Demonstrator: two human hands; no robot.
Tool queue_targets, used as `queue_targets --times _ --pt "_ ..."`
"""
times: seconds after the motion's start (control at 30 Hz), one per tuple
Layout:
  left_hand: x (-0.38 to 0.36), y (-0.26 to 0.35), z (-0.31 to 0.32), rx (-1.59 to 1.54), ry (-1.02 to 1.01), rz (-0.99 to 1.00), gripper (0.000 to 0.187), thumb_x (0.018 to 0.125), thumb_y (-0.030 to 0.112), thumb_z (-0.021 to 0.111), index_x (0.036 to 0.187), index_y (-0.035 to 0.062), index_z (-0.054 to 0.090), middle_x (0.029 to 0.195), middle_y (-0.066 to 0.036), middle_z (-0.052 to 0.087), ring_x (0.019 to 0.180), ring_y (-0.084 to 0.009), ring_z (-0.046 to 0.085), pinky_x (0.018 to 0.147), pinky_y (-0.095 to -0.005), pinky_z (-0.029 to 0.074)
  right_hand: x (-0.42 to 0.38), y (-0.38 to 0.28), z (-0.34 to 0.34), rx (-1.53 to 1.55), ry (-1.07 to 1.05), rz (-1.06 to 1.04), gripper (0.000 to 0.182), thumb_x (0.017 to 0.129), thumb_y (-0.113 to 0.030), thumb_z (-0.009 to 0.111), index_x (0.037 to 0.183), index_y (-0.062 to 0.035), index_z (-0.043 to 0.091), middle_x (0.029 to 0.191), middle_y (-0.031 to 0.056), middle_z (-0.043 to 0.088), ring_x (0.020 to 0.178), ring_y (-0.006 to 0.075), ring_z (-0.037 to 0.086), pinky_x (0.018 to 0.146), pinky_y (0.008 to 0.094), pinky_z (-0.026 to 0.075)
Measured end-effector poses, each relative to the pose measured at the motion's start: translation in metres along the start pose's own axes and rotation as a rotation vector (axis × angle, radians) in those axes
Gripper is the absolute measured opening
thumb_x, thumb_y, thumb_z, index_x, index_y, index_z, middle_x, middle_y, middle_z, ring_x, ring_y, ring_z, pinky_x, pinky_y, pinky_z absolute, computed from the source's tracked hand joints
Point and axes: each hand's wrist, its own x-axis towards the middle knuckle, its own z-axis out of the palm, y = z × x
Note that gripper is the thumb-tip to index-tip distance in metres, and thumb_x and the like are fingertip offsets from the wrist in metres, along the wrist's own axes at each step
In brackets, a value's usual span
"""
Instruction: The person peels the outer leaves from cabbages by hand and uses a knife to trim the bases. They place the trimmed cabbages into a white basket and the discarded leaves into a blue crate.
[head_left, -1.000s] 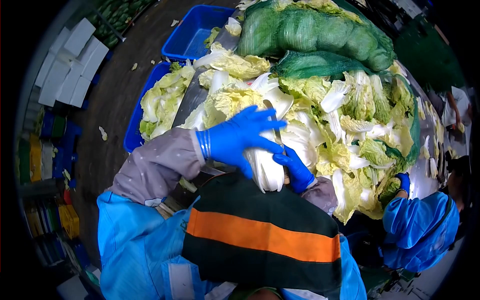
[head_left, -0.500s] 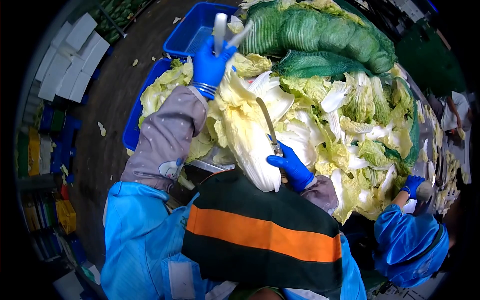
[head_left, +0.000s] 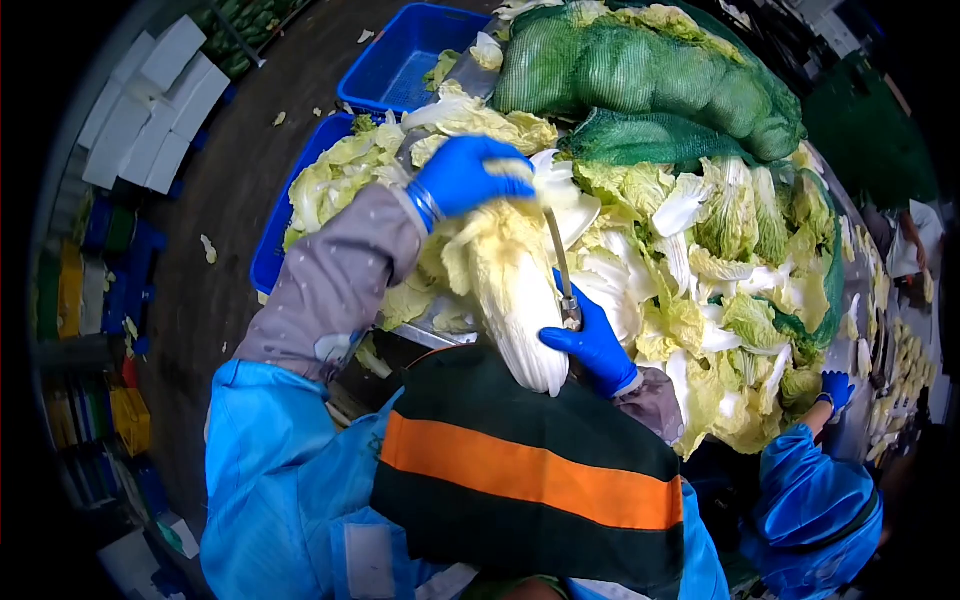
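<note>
A napa cabbage (head_left: pixel 522 320) with a white base and yellow leaf tips leans upright in front of my apron. My right hand (head_left: pixel 596 340) is closed round the handle of a curved knife (head_left: pixel 560 255), its thumb pressed against the cabbage's white side. The knife blade points up, away from me. Over the leafy top of the cabbage is my left hand (head_left: pixel 465 180), with bent fingers smeared by motion. Something pale yellow shows between its thumb and fingers; I cannot tell whether it is gripped. Loose cabbage leaves (head_left: pixel 620 270) lie around both hands.
Two blue crates (head_left: pixel 385 75) stand at the far left, the nearer one full of leaves. A green mesh sack (head_left: pixel 650 85) of cabbages lies at the back. More leaves are piled rightward, near a co-worker's blue-gloved hand (head_left: pixel 838 390). White boxes (head_left: pixel 165 110) are stacked beyond the floor.
My left hand has come down and right onto the cabbage top; the white pieces it held no longer show. The knife stays in my right hand. The co-worker's hand has shifted slightly.
</note>
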Motion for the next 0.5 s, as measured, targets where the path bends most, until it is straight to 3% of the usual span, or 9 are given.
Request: queue_targets --times 0.03,0.13,0.17,0.23,0.3,0.33,0.4,0.47,0.5 --pt "0.011 -0.01 -0.005 -0.215 0.154 -0.005 0.016 0.076 0.009 0.068 0.088 -0.001 0.066 0.083 -0.007 0.066 0.072 -0.0117 0.061 0.067 -0.0236 0.049 -0.001 0.0 0.0 -0.066 -0.006 -0.019 0.086 0.067 -0.013 0.077 0.136 0.0011 0.027 0.129 0.0116 0.044 0.116 0.0181 0.042 0.098 0.0311 0.035" --pt "0.034 -0.041 -0.05 0.124 0.572 0.083 0.021 0.075 0.009 0.069 0.092 -0.0019 0.063 0.076 -0.005 0.062 0.061 -0.0111 0.057 0.055 -0.023 0.047 -0.006 -0.007 0.001 -0.096 0.007 -0.069 0.088 0.067 -0.014 0.077 0.136 0.0014 0.027 0.13 0.0121 0.043 0.118 0.0184 0.041 0.098 0.0311 0.034" --pt "0.028 -0.053 -0.051 -0.163 0.658 0.092 0.034 0.074 0.006 0.07 0.105 -0.0016 0.056 0.095 -0.009 0.059 0.078 -0.015 0.058 0.066 -0.0245 0.05 -0.008 -0.009 0.002 -0.076 0.02 -0.089 0.088 0.066 -0.014 0.078 0.136 0.0014 0.026 0.13 0.0123 0.043 0.119 0.0184 0.041 0.099 0.031 0.034" --pt "-0.004 0.007 -0.031 0.304 0.801 0.145 0.05 0.073 0.003 0.07 0.116 0.0004 0.045 0.114 -0.011 0.05 0.1 -0.0207 0.053 0.083 -0.0288 0.049 -0.007 -0.007 0.002 -0.147 0.134 -0.158 0.088 0.066 -0.014 0.078 0.136 0.0017 0.027 0.128 0.014 0.045 0.115 0.0207 0.045 0.096 0.0319 0.037" --pt "-0.021 -0.012 0.003 -0.155 0.593 0.191 0.073 0.071 0.023 0.076 0.125 -0.0002 0.033 0.118 -0.015 0.047 0.104 -0.0222 0.051 0.085 -0.0319 0.045 -0.006 -0.007 0.005 -0.386 0.283 -0.261 0.087 0.066 -0.014 0.078 0.135 0.0017 0.028 0.126 0.0158 0.047 0.113 0.0224 0.048 0.095 0.0328 0.039" --pt "-0.039 -0.028 0.034 -0.046 0.515 0.137 0.076 0.072 0.025 0.075 0.127 -0.0013 0.031 0.119 -0.015 0.047 0.105 -0.0214 0.05 0.087 -0.0312 0.044 -0.003 -0.01 0.008 -0.399 0.343 -0.308 0.086 0.066 -0.013 0.078 0.135 0.0016 0.029 0.122 0.0187 0.049 0.108 0.0224 0.052 0.091 0.033 0.042" --pt "-0.046 -0.02 0.073 -0.414 0.416 -0.094 0.075 0.074 0.03 0.072 0.128 -0.0024 0.031 0.12 -0.015 0.047 0.106 -0.021 0.051 0.09 -0.0308 0.043 -0.004 -0.032 0.016 0.115 0.31 -0.165 0.072 0.072 -0.009 0.069 0.133 -0.0002 0.033 0.117 0.0177 0.054 0.098 0.0172 0.057 0.079 0.0279 0.048" --pt "-0.042 0.009 0.065 -1.46 0.046 -0.445 0.057 0.082 0.037 0.062 0.122 -0.0002 0.046 0.117 -0.013 0.054 0.104 -0.0209 0.054 0.09 -0.032 0.043 -0.006 -0.033 0.003 0.273 0.385 -0.068 0.057 0.08 -0.014 0.058 0.131 -0.0019 0.035 0.113 0.0141 0.057 0.086 0.0156 0.061 0.071 0.0243 0.049" --pt "-0.038 0.006 0.07 -1.613 -0.039 -0.387 0.046 0.086 0.038 0.055 0.116 0.0032 0.053 0.112 -0.01 0.059 0.101 -0.0204 0.057 0.088 -0.0325 0.046 -0.003 -0.02 -0.007 0.228 0.383 -0.089 0.057 0.082 -0.021 0.057 0.131 -0.0031 0.036 0.116 0.0128 0.055 0.09 0.0183 0.06 0.073 0.0272 0.049"
